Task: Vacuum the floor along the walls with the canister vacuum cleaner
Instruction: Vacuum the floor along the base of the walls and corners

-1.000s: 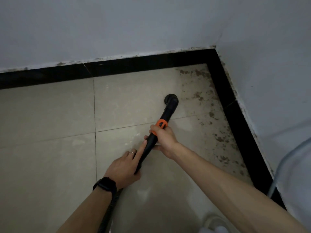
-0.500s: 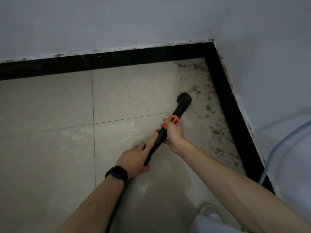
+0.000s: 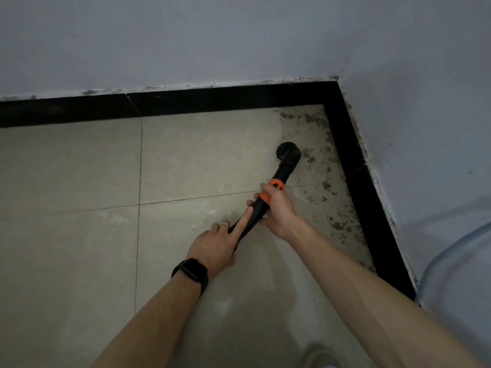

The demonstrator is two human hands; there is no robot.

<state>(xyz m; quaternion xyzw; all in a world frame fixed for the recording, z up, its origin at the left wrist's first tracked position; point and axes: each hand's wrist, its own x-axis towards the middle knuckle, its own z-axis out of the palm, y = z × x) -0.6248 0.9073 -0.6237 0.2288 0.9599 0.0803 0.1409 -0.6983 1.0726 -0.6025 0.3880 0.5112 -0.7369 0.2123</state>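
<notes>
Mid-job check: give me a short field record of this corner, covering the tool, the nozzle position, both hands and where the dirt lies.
tool: black vacuum wand with orange collar
nozzle: round black brush nozzle, on the beige tiled floor, short of the corner
right hand: grips the wand at the orange collar
left hand: holds the wand lower down, index finger laid along it
dirt: dark brown specks beside the black skirting on the right, and in the corner
wrist: black band on the left wrist
</notes>
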